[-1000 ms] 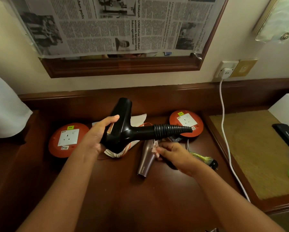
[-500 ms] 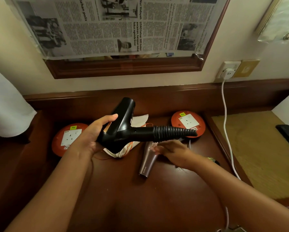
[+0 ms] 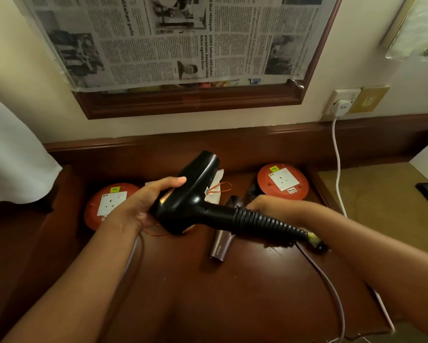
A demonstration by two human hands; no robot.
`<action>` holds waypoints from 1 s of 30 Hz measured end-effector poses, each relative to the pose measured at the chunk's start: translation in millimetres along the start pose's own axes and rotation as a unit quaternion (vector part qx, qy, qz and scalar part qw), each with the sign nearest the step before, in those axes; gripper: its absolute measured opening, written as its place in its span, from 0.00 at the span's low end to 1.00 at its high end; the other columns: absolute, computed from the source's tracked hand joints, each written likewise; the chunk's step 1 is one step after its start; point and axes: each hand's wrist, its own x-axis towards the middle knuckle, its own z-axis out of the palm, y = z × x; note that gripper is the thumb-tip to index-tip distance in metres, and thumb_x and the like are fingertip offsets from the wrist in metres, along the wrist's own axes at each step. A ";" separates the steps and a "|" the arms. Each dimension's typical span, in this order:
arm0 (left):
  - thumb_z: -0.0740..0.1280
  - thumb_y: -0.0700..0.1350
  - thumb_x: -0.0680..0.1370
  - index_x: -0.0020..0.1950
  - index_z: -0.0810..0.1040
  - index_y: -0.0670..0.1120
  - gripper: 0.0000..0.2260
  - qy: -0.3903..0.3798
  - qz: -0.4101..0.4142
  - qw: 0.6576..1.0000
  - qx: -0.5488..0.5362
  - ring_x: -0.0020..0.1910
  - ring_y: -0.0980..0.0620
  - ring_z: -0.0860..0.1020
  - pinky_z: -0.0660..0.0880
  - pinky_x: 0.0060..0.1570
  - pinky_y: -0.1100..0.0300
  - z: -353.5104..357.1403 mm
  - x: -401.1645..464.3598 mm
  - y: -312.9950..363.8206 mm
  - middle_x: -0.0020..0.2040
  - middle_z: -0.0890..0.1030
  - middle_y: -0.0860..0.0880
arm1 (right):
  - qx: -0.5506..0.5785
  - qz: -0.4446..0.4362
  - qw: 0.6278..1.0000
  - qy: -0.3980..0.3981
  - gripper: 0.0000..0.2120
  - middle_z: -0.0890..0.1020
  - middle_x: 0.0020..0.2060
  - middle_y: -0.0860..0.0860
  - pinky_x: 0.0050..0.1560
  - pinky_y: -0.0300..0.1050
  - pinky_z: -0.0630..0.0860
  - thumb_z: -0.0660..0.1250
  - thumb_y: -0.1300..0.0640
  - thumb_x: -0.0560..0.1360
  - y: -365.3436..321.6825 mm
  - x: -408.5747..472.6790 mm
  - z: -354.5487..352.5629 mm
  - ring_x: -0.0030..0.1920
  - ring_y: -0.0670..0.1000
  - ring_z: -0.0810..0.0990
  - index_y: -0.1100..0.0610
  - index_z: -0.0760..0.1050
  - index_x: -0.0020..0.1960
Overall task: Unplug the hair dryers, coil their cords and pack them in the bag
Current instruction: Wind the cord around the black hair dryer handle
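You held the black hair dryer (image 3: 193, 194) in the air above the desk (image 3: 208, 293), your left hand (image 3: 138, 206) wrapped round its barrel with the thumb on top. Its ribbed cord sleeve (image 3: 270, 225) pointed off to the right of the barrel. Your right hand (image 3: 270, 206) sat behind that sleeve, over the head of the second, brownish hair dryer (image 3: 220, 246) lying on the desk just below the black one; I couldn't tell how its fingers lay or whether they held anything. The bag (image 3: 215, 184), white with orange string, lay behind the black dryer, mostly hidden by it. Two orange socket reels (image 3: 282, 181) stood left and right of it.

By my reading, neither dryer was plugged in there, so you were at the cord-coiling step for the black one. The next move probably called for finding its cord near the sleeve's end and looping it neatly before bagging.
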 end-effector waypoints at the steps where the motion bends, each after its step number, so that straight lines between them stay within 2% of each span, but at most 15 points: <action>1: 0.80 0.50 0.60 0.58 0.78 0.39 0.31 -0.004 0.002 1.000 0.000 0.41 0.44 0.83 0.81 0.38 0.56 2.8 0.4 -1.3 0.46 0.83 0.40 | -0.023 0.006 1.000 -0.016 0.04 0.83 0.39 0.50 0.43 0.38 0.78 0.67 0.61 0.75 1.4 2.2 -4.3 0.40 0.46 0.82 0.58 0.81 0.46; 3: 0.71 0.48 0.69 0.59 0.76 0.39 0.22 -0.009 0.001 1.000 0.003 0.39 0.45 0.83 0.81 0.38 0.56 10.2 0.2 -3.4 0.45 0.83 0.40 | -0.067 0.002 0.997 -0.032 0.06 0.83 0.43 0.47 0.51 0.42 0.76 0.66 0.57 0.76 -1.1 3.6 -11.8 0.45 0.45 0.81 0.53 0.82 0.48; 4: 0.69 0.47 0.70 0.58 0.77 0.39 0.20 -0.007 -0.006 1.000 0.007 0.39 0.45 0.83 0.81 0.38 0.57 14.2 -0.3 -4.0 0.45 0.83 0.40 | -0.079 -0.003 0.996 -0.037 0.07 0.82 0.44 0.46 0.52 0.42 0.75 0.65 0.56 0.77 -3.8 3.6 -15.4 0.45 0.44 0.80 0.53 0.82 0.48; 7: 0.68 0.47 0.70 0.56 0.78 0.39 0.18 0.002 -0.011 0.999 0.041 0.37 0.45 0.83 0.81 0.35 0.58 22.4 0.1 -4.6 0.44 0.83 0.39 | -0.170 -0.017 0.985 -0.034 0.05 0.78 0.45 0.44 0.50 0.43 0.72 0.65 0.54 0.77 -10.9 6.2 -23.0 0.47 0.45 0.76 0.50 0.79 0.45; 9: 0.69 0.47 0.69 0.56 0.78 0.39 0.19 0.013 -0.001 0.998 0.060 0.37 0.46 0.82 0.80 0.35 0.60 23.6 0.8 -4.5 0.44 0.83 0.40 | -0.252 -0.026 0.967 -0.021 0.09 0.75 0.42 0.41 0.49 0.45 0.70 0.64 0.51 0.77 -16.2 6.8 -28.3 0.45 0.44 0.73 0.42 0.73 0.38; 11: 0.69 0.48 0.70 0.56 0.78 0.39 0.18 0.020 0.011 0.998 0.065 0.39 0.46 0.82 0.80 0.35 0.59 22.8 1.9 -5.2 0.45 0.83 0.40 | -0.299 -0.025 0.954 -0.005 0.13 0.72 0.38 0.39 0.48 0.46 0.70 0.63 0.49 0.77 -22.7 5.2 -34.9 0.41 0.42 0.70 0.41 0.67 0.34; 13: 0.68 0.47 0.71 0.56 0.78 0.40 0.17 0.021 0.026 0.997 0.068 0.40 0.46 0.82 0.80 0.37 0.59 22.5 3.2 -6.0 0.45 0.83 0.40 | -0.316 -0.022 0.948 0.008 0.13 0.71 0.36 0.39 0.45 0.43 0.69 0.63 0.49 0.78 -27.0 2.3 -40.2 0.40 0.43 0.70 0.42 0.67 0.35; 16: 0.69 0.48 0.70 0.55 0.79 0.42 0.17 0.026 0.041 0.993 0.104 0.41 0.47 0.82 0.78 0.43 0.55 24.6 5.2 -6.6 0.45 0.84 0.42 | -0.356 -0.034 0.933 0.036 0.06 0.71 0.34 0.40 0.37 0.40 0.66 0.64 0.47 0.77 -33.2 -1.3 -41.0 0.39 0.45 0.72 0.45 0.74 0.42; 20: 0.71 0.50 0.68 0.56 0.79 0.45 0.19 0.031 0.057 0.987 0.146 0.43 0.46 0.82 0.77 0.45 0.53 27.1 6.9 -8.0 0.46 0.84 0.43 | -0.407 -0.046 0.911 0.039 0.10 0.78 0.40 0.44 0.36 0.41 0.72 0.64 0.46 0.76 -39.1 1.1 -36.4 0.43 0.48 0.78 0.49 0.80 0.50; 24: 0.72 0.49 0.71 0.56 0.80 0.47 0.15 0.045 0.061 0.979 0.188 0.41 0.46 0.83 0.79 0.42 0.55 28.7 11.8 -7.6 0.45 0.84 0.43 | -0.445 -0.042 0.893 0.051 0.08 0.75 0.40 0.47 0.39 0.47 0.76 0.65 0.48 0.75 -49.2 0.9 -30.7 0.43 0.52 0.78 0.51 0.80 0.47; 27: 0.71 0.48 0.73 0.53 0.80 0.47 0.11 0.082 0.071 0.972 0.207 0.40 0.47 0.83 0.79 0.40 0.57 31.4 15.3 -7.4 0.44 0.85 0.44 | -0.464 -0.019 0.884 0.057 0.06 0.76 0.39 0.48 0.37 0.48 0.76 0.65 0.53 0.75 -54.8 3.1 -25.8 0.39 0.52 0.77 0.54 0.78 0.43; 30: 0.71 0.49 0.73 0.52 0.81 0.46 0.10 0.135 0.088 0.967 0.197 0.38 0.49 0.83 0.77 0.34 0.60 31.9 19.5 -10.6 0.43 0.84 0.45 | -0.427 0.011 0.901 0.075 0.10 0.71 0.33 0.48 0.37 0.48 0.77 0.61 0.57 0.76 -57.0 2.4 -24.3 0.36 0.52 0.76 0.55 0.70 0.36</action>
